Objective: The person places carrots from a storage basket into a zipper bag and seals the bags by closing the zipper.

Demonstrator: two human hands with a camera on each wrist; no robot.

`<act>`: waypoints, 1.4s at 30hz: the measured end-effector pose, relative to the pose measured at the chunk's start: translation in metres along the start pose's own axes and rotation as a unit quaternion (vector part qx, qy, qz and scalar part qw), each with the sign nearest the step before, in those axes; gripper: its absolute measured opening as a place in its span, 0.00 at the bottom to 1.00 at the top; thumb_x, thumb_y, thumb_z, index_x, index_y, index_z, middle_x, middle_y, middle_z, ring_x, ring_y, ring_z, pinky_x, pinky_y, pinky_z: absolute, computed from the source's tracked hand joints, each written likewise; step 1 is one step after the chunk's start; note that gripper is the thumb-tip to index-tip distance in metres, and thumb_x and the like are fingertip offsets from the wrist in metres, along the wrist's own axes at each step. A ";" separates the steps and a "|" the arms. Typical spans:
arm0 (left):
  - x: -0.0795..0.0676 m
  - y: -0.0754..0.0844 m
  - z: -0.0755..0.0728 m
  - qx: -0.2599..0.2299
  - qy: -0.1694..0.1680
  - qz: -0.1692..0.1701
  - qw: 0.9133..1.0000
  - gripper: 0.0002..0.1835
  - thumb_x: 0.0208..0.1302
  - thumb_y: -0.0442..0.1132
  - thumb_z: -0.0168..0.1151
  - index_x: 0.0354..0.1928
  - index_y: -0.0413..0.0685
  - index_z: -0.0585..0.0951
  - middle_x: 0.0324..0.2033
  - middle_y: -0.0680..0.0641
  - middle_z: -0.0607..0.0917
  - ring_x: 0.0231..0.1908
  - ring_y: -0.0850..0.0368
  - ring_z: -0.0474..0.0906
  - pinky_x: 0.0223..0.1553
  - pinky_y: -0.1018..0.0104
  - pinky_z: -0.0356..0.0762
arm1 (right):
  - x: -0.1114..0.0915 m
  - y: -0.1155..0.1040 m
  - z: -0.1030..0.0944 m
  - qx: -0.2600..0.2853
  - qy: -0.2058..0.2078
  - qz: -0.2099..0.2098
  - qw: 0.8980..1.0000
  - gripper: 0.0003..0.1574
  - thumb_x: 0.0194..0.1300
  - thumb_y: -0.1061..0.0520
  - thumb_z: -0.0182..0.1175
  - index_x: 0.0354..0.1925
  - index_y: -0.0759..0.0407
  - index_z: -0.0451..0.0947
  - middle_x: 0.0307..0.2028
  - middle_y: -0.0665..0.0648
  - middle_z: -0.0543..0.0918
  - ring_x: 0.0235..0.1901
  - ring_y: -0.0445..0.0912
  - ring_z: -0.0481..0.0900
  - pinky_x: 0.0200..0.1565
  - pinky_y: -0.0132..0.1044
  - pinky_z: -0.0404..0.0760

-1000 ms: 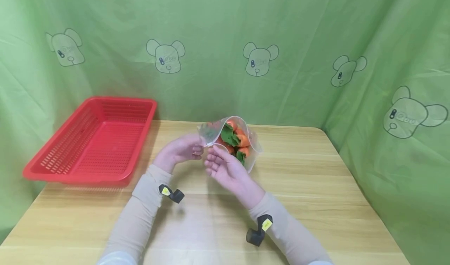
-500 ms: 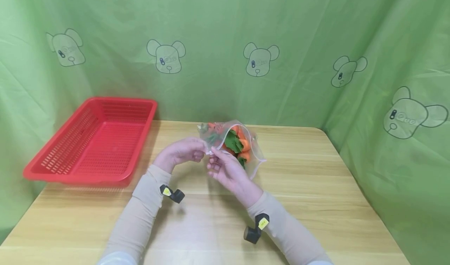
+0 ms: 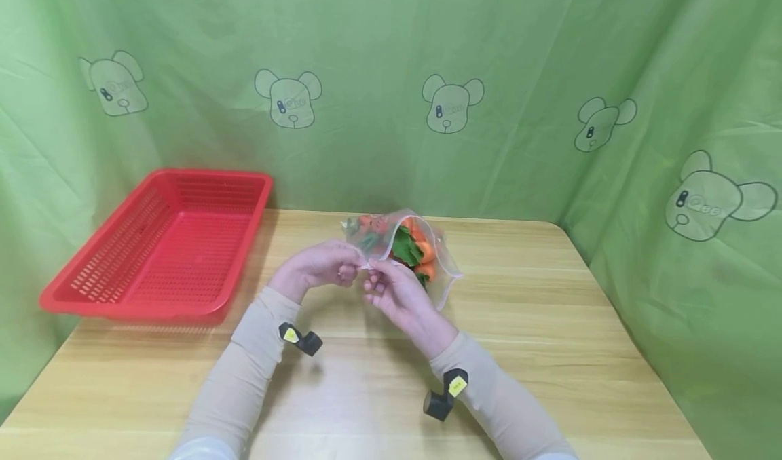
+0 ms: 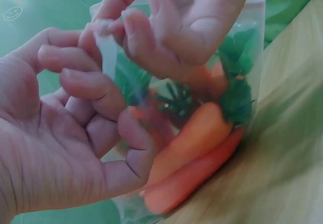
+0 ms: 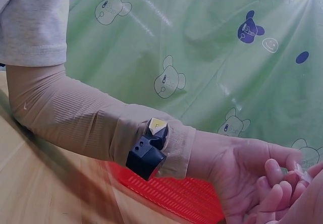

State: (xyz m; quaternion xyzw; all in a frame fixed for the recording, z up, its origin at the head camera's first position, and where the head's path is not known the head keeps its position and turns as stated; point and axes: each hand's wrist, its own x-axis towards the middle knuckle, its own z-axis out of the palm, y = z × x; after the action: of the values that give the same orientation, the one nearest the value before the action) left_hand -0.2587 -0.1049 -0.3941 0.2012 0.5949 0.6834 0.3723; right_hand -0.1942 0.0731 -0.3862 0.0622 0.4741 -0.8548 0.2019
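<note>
A clear zip bag [image 3: 451, 278] with a white-edged mouth rests on the table, holding several orange carrots [image 3: 425, 252] with leafy green tops. My left hand [image 3: 324, 264] pinches the near-left corner of the bag's mouth between thumb and forefinger, its other fingers curled. Right beside it, my right hand [image 3: 400, 298] pinches the same edge, fingertips nearly meeting the left ones. The left wrist view shows both hands over the bag's white strip [image 4: 107, 50], with carrots [image 4: 194, 133] behind the plastic. Toward the right, the mouth still gapes.
A red plastic basket [image 3: 153, 309] with slatted walls stands at the left of the wooden table [image 3: 519, 351]. Green curtains [image 3: 366, 141] printed with cartoon heads hang behind and along both sides. A black camera [image 3: 299, 338] is strapped to each sleeved wrist.
The bag's mouth has dropped and tipped lower toward me, its right corner swinging outward. Both hands have moved slightly down, still pinching at the left corner. The basket has stayed put.
</note>
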 end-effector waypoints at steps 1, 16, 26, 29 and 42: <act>0.001 0.000 0.001 -0.005 0.001 0.001 1.000 0.16 0.66 0.33 0.47 0.23 0.53 0.78 0.12 0.60 0.67 0.18 0.67 0.60 0.30 0.72 0.61 | 0.000 0.000 0.000 0.000 0.002 -0.003 1.000 0.12 0.70 0.60 0.51 0.29 0.51 0.74 0.23 0.47 0.74 0.26 0.40 0.70 0.34 0.31 0.69; -0.005 0.003 -0.006 -0.051 0.011 0.029 0.998 0.19 0.62 0.32 0.41 0.25 0.55 0.81 0.08 0.62 0.64 0.14 0.67 0.57 0.33 0.70 0.59 | 0.002 -0.004 -0.001 0.050 0.047 -0.052 0.996 0.12 0.68 0.62 0.52 0.27 0.55 0.74 0.23 0.49 0.73 0.24 0.40 0.68 0.30 0.30 0.69; -0.014 0.008 -0.018 -0.097 0.011 0.060 0.993 0.18 0.59 0.32 0.37 0.27 0.54 0.79 0.07 0.63 0.64 0.15 0.66 0.57 0.35 0.68 0.60 | 0.003 -0.019 -0.005 0.083 0.068 -0.061 0.992 0.10 0.67 0.61 0.55 0.27 0.56 0.71 0.22 0.50 0.74 0.23 0.40 0.68 0.29 0.31 0.69; -0.016 0.010 -0.022 -0.118 0.005 0.076 0.990 0.19 0.60 0.32 0.37 0.24 0.55 0.79 0.07 0.63 0.65 0.16 0.66 0.58 0.35 0.68 0.60 | 0.003 -0.023 -0.007 0.090 0.072 -0.061 0.991 0.10 0.67 0.60 0.55 0.27 0.55 0.71 0.22 0.49 0.74 0.24 0.40 0.67 0.29 0.30 0.68; -0.032 0.017 -0.033 -0.174 0.030 0.115 0.977 0.23 0.60 0.31 0.36 0.18 0.55 0.78 0.07 0.62 0.66 0.19 0.63 0.53 0.39 0.66 0.61 | 0.002 -0.042 -0.015 0.125 0.083 -0.059 0.987 0.10 0.69 0.60 0.54 0.27 0.55 0.71 0.22 0.49 0.73 0.24 0.39 0.67 0.28 0.28 0.69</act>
State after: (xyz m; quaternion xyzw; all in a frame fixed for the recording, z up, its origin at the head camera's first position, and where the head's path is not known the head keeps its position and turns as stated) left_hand -0.2665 -0.1504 -0.3792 0.1799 0.4504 0.8206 0.3024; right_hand -0.2144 0.1044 -0.3624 0.1296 0.3812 -0.9097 0.1015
